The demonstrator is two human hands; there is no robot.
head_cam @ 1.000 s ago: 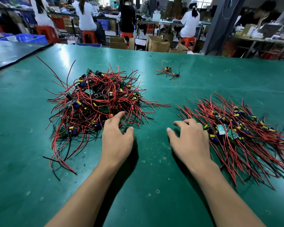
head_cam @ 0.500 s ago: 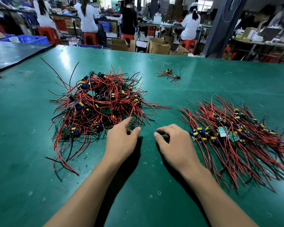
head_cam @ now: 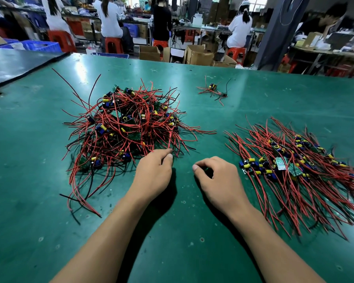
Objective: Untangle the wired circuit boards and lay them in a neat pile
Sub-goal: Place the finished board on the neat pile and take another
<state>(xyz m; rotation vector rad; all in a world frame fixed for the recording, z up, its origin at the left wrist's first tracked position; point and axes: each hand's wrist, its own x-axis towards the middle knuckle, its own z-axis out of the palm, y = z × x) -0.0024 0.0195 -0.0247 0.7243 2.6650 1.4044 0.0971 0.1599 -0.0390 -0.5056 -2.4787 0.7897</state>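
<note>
At the near edge of the tangled heap of red-wired green circuit boards [head_cam: 127, 127], the left hand [head_cam: 153, 172] has thumb and forefinger close together at a wire end; whether they grip it I cannot tell. The right hand [head_cam: 219, 178] lies loosely curled and empty beside the straightened pile of wired boards [head_cam: 294, 166].

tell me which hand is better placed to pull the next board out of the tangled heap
Left, probably. The left hand has fingertips at the near edge of the tangled heap, among its red wire ends. The right hand is loosely curled over the mat, between heap and neat pile.
</note>
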